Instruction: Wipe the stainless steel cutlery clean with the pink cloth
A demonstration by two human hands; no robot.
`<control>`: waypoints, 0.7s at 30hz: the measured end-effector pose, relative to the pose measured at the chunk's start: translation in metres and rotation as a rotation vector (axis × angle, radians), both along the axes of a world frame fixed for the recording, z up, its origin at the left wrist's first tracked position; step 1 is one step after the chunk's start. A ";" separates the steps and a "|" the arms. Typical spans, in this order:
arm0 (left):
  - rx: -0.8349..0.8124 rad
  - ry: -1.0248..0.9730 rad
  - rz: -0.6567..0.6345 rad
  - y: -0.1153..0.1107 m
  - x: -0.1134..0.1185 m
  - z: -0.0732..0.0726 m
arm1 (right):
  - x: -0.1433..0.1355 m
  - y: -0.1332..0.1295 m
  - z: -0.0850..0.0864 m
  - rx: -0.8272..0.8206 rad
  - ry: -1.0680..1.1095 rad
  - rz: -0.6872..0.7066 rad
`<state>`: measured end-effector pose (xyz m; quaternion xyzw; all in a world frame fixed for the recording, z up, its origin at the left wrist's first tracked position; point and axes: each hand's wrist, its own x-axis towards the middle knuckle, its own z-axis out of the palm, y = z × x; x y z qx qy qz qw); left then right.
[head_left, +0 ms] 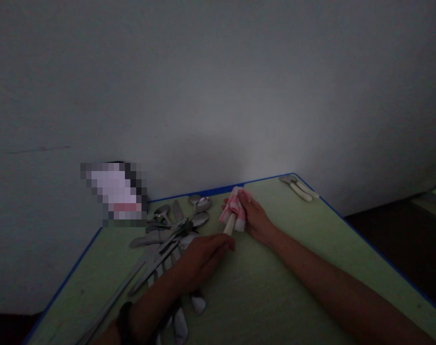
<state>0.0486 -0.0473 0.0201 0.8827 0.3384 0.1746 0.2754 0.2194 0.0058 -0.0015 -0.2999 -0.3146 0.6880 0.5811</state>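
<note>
My left hand (205, 258) grips the pale handle (229, 226) of a piece of cutlery, held slanting up and away. The far end of that piece is covered by a pink and white checked cloth (235, 203), so its kind cannot be seen. Fingers of my right hand (256, 216) are closed round the cloth, pressing it about the covered end. Under and beside my left forearm lies a jumbled pile of metal cutlery, with spoons (199, 219) and knives (142, 241) showing.
Two pieces of cutlery with cream handles (300, 190) lie side by side at the far right corner. A pixelated flat object (113, 191) leans at the far left. The green table (275, 297) has a blue edge and meets a grey wall (218, 96).
</note>
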 end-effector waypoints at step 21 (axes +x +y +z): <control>0.020 -0.099 0.169 0.004 -0.001 -0.011 | -0.002 -0.001 -0.002 0.049 -0.147 -0.009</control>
